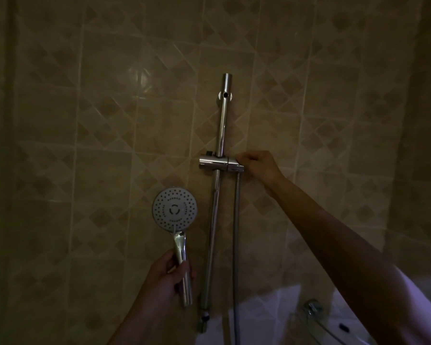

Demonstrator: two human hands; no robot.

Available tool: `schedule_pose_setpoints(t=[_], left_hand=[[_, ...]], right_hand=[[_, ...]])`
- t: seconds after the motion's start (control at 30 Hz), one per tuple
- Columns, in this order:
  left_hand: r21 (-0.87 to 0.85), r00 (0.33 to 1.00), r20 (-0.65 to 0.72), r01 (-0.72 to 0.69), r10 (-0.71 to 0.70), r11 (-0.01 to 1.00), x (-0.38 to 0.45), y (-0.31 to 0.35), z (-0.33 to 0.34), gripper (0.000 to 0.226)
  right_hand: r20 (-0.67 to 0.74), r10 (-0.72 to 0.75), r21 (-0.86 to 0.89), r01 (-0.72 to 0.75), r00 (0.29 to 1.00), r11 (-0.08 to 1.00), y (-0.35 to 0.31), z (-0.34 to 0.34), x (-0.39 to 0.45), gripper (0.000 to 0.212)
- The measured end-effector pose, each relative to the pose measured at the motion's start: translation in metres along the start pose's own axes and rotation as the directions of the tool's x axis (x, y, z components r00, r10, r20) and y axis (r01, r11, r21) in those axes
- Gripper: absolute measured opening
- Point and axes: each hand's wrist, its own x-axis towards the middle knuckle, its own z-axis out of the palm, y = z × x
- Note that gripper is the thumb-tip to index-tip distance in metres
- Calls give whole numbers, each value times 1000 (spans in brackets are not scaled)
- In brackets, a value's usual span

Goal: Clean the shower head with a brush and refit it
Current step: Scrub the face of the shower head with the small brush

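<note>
My left hand point(168, 275) is closed round the shower head point(175, 212) handle, face toward me, while my right hand point(258, 165) pinches the rail's holder point(220, 163) to steady it for refitting

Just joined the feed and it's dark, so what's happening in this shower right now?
A person stands facing a tiled wall. The left hand grips the handle of the shower head, detached from the hose, its nozzle face toward the camera. The right hand holds the end of the bracket on the slide rail. No brush is visible.
</note>
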Motion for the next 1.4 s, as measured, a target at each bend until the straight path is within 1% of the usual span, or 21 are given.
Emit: schedule_pose_setpoints(t=[0.07, 0.1, 0.13, 0.2, 0.23, 0.27, 0.3, 0.33, 0.4, 0.47, 0.53, 0.63, 0.7, 0.8, 0.93, 1.0, 1.07, 1.2, 1.23, 1.33, 1.4], left_hand=[[-18, 1000, -8, 11, -11, 1000, -2, 0, 3, 16], [-22, 1000, -4, 17, -17, 1000, -3, 0, 4, 15], [-16, 1000, 1, 23, -23, 1000, -4, 1, 5, 12], [-6, 999, 4, 38, -38, 999, -7, 1, 7, 10], [-11, 999, 2, 48, -48, 999, -8, 0, 8, 10], [-14, 998, 1, 61, -61, 998, -9, 0, 9, 10], [-15, 997, -3, 72, -72, 997, -10, -2, 10, 11], [-14, 997, -5, 79, -79, 997, -10, -3, 11, 12], [-6, 996, -3, 84, -84, 996, -12, -7, 13, 13], [-15, 996, -3, 92, -93, 996, -16, -9, 15, 16], [-63, 995, 9, 104, -104, 993, -22, -9, 18, 17], [-167, 988, 36, 151, -147, 974, -31, -14, 21, 16], [-227, 979, 53, 204, -197, 952, -37, -21, 23, 22], [-268, 961, 88, 275, -261, 923, -53, -33, 28, 34], [-248, 942, 178, 321, -283, 914, -81, -40, 38, 19], [-253, 933, 226, 335, -281, 907, -94, -46, 42, 18], [-252, 926, 259, 340, -275, 906, -106, -58, 45, 23], [-185, 908, 296, 358, -296, 915, -124, -87, 48, 49], [-172, 897, 303, 384, -322, 907, -129, -95, 49, 46], [-160, 852, 324, 479, -412, 863, -144, -119, 52, 22], [-129, 823, 328, 525, -463, 841, -153, -129, 56, 24]], right_hand=[[-3, -47, -86, 47, 999, 995, 5, 0, -5, 23], [6, -104, -175, 104, 995, 979, 9, -1, -6, 25], [35, -172, -299, 175, 984, 938, 14, -4, -9, 29], [122, -261, -551, 284, 958, 785, 23, -13, -11, 42], [160, -256, -613, 299, 953, 732, 25, -18, -10, 49], [189, -237, -627, 302, 953, 717, 24, -21, -9, 54], [214, -215, -605, 302, 953, 736, 22, -23, -8, 54], [225, -191, -541, 285, 956, 792, 19, -24, -8, 50], [212, -133, -350, 203, 968, 915, 13, -23, -13, 40], [185, -83, -197, 120, 979, 973, 6, -26, -25, 37], [149, -39, -90, 53, 988, 995, 1, -33, -43, 33], [118, 104, 29, -108, 988, 994, -6, -44, -76, 27], [95, 157, 84, -165, 983, 983, -2, -52, -101, 23], [76, 202, 111, -209, 977, 971, 8, -67, -142, 24], [23, 312, 135, -312, 950, 941, 24, -92, -203, 20], [11, 373, 147, -370, 928, 917, 32, -104, -235, 21], [8, 413, 155, -409, 911, 899, 42, -114, -265, 21], [-48, 480, 109, -473, 876, 874, 59, -133, -316, 22], [-54, 495, 81, -491, 867, 868, 62, -138, -328, 22], [-83, 528, -9, -530, 845, 848, 80, -159, -356, 19], [-136, 560, -68, -571, 818, 818, 97, -173, -366, 17]])
